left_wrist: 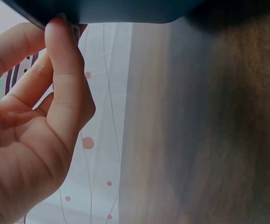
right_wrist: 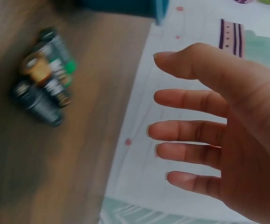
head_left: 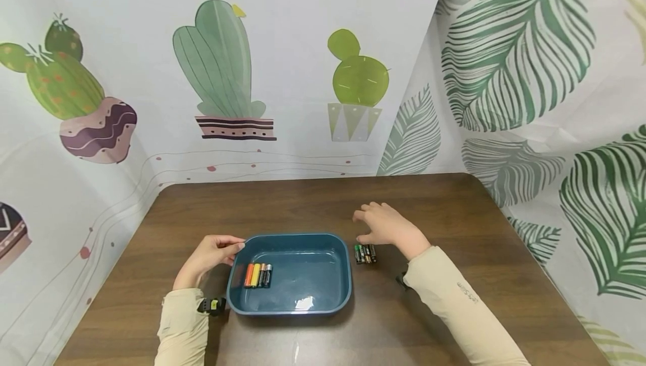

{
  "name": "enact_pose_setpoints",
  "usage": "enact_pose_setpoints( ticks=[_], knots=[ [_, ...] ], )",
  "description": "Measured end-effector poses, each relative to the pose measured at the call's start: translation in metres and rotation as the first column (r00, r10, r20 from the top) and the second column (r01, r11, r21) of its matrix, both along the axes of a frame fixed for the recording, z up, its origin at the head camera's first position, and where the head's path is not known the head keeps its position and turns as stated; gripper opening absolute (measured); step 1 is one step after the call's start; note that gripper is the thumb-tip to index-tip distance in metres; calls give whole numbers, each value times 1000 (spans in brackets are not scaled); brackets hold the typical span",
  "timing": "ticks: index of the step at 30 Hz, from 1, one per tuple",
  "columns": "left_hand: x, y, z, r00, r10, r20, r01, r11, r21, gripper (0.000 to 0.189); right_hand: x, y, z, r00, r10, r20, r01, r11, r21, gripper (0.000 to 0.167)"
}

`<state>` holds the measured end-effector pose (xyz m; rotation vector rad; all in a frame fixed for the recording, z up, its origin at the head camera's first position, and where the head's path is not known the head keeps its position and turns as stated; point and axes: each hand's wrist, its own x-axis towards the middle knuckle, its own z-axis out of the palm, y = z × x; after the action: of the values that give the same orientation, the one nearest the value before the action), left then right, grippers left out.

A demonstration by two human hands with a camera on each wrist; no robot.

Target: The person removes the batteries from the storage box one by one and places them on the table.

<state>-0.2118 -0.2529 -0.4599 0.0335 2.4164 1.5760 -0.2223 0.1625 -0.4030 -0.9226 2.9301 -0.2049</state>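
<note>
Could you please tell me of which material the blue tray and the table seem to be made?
The blue tray looks like smooth, glossy plastic, judging by the bright reflections inside it, though enamelled metal is possible. The table has a brown wood-grain surface with a soft sheen; solid wood or printed laminate, I cannot tell which.

- Your table (head_left: 262, 203) is brown, wood-grained, and shows all around the tray (head_left: 308, 276).
- You have that blue tray standing on it.
- Just right of the tray, you have four batteries (head_left: 365, 254) lying side by side.

The right sleeve (head_left: 456, 305) bears small dark lettering (head_left: 467, 292) (seemingly "Let's Slim")
</note>
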Motion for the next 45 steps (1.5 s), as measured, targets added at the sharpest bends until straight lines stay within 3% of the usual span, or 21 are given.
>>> enact_pose_setpoints(
  ticks=[13,27,45],
  knots=[
    [1,1,1,1000,13,2,-13,1000,-21,28,-3,-38,25,996,56,-71,-58,998,-20,34],
    [1,0,0,1000,7,-8,-7,999,-38,28,0,-91,37,985,159,-59,-160,987,-8,36],
    [1,0,1,1000,13,11,-13,1000,-28,28,4,-154,13,972,234,2,-230,956,182,39]
  ],
)
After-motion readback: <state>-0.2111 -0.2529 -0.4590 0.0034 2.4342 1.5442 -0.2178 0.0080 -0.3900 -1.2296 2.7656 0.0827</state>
